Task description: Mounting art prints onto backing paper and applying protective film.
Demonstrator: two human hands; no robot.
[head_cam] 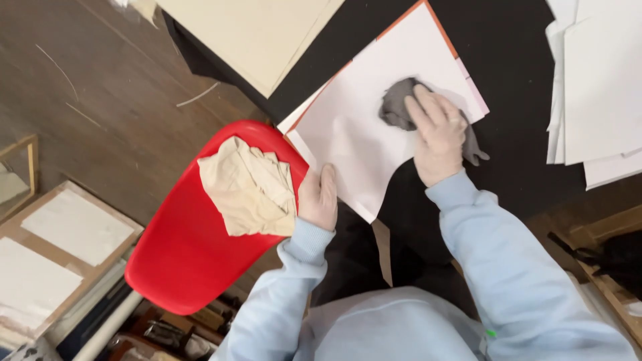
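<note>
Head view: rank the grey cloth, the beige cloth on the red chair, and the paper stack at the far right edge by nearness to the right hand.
1. grey cloth: under the right hand, touching it, on the white sheet.
2. paper stack: at the picture's right edge, on the black table.
3. beige cloth: on the red chair, beyond the left hand.

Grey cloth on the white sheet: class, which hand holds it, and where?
The right hand presses flat on the grey cloth, covering its middle. The left hand steadies the white sheet at its near edge.
</note>
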